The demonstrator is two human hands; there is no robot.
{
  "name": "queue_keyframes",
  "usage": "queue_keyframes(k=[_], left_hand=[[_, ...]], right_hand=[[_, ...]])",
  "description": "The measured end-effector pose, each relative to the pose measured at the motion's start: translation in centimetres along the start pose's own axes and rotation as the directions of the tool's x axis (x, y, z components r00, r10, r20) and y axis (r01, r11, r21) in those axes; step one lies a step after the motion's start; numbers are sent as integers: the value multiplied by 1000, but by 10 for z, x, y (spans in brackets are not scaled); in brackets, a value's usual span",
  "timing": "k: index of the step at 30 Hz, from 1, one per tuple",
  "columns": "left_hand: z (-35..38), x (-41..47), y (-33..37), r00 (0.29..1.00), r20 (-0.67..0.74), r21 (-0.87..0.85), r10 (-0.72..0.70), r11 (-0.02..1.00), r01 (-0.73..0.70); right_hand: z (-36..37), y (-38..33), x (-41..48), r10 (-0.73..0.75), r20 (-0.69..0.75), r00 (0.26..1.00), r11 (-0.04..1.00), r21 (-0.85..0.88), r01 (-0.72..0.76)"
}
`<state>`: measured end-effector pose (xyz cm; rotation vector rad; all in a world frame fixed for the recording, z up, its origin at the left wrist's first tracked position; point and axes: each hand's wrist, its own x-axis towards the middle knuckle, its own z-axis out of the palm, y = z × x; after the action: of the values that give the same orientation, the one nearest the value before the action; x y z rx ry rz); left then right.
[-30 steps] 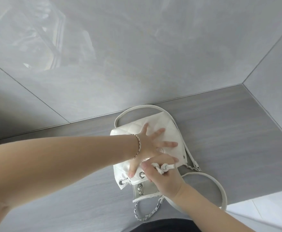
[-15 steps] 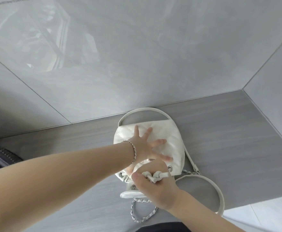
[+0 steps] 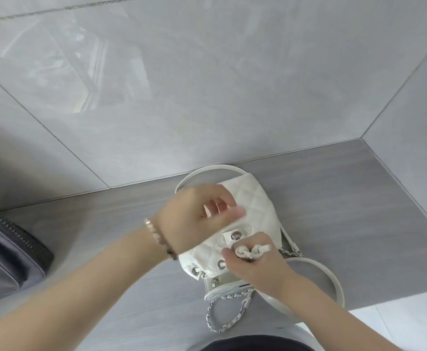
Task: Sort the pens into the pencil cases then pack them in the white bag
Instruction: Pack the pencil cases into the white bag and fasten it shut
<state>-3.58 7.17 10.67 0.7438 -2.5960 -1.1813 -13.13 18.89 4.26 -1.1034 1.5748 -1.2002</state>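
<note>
the left hand (image 3: pixel 194 219) has lifted off the white bag (image 3: pixel 258 206) — grip slack, empty. the right hand (image 3: pixel 258 268) pinches its knotted cord (image 3: pixel 251 250).

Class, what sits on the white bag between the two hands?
The silver clasp on the white bag, between left hand and right hand, in the head view.

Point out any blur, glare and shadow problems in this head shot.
Head view: the left hand is smeared by motion blur over the white bag; the right hand and the knotted cord it pinches are sharp; the glossy wall tile carries a pale window-like glare at upper left; light is soft, shadows faint.
</note>
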Motion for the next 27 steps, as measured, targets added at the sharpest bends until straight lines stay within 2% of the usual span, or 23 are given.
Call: queue_keyframes(k=[2, 5, 8, 12, 15, 18, 21, 23, 25, 27], left_hand=[[-1, -15, 17, 996, 79, 110, 46, 992, -55], [17, -27, 15, 989, 121, 426, 87, 895, -131], [33, -26, 10, 984, 32, 502, 174, 849, -166], [45, -16, 6, 949, 10, 577, 316, 773, -263], [46, -9, 4, 924, -9, 554, 383, 771, -314], [44, -1, 2, 919, 16, 478, 394, 805, -353], [48, 5, 1, 923, 57, 446, 380, 818, -364], [47, 5, -1, 962, 56, 337, 268, 902, -271], [43, 6, -11, 990, -5, 221, 139, 966, -134], [39, 4, -18, 992, -57, 136, 117, 985, -108]], right_hand=[[0, 2, 3, 34, 75, 997, 999, 33, -37], [-1, 0, 6, 65, 96, 993, 992, -115, -53], [7, 10, 9, 124, 111, 986, 990, -82, -115], [8, 4, 10, 67, 96, 993, 986, -156, -52], [1, 1, 15, 56, 182, 982, 989, -142, -31], [-1, 13, 20, -5, 109, 994, 987, -160, 23], [-8, 43, 19, -40, 60, 997, 918, -393, 61], [-11, 48, 19, -35, 113, 993, 839, -537, 91], [-16, 40, 18, -17, 109, 994, 885, -462, 65], [-22, 31, 15, -92, 50, 994, 952, -289, 103]])
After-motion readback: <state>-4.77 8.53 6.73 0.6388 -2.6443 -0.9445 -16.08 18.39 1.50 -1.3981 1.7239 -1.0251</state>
